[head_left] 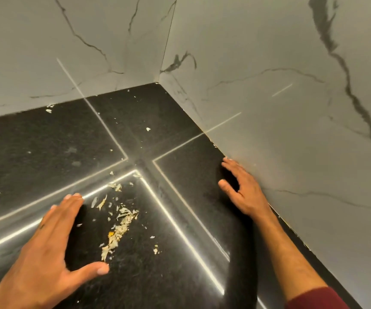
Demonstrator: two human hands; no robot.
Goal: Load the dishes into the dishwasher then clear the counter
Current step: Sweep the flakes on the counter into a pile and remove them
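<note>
A black stone counter (46, 152) fills a corner between two marble-look walls. A heap of pale food scraps and peelings (118, 228) lies on it in the lower middle, with smaller flakes scattered around. My left hand (48, 253) rests flat on the counter just left of the heap, fingers straight and thumb spread toward the scraps. My right hand (242, 190) lies on its edge on the counter beside the right wall, fingers straight, well to the right of the heap. Neither hand holds anything. No dishes or dishwasher are in view.
Grey marble-look walls (269, 97) with dark veins close off the counter at the back and right, meeting in a corner (158, 82). Small white flakes (148, 129) dot the counter toward the back. Bright strip-light reflections cross the surface.
</note>
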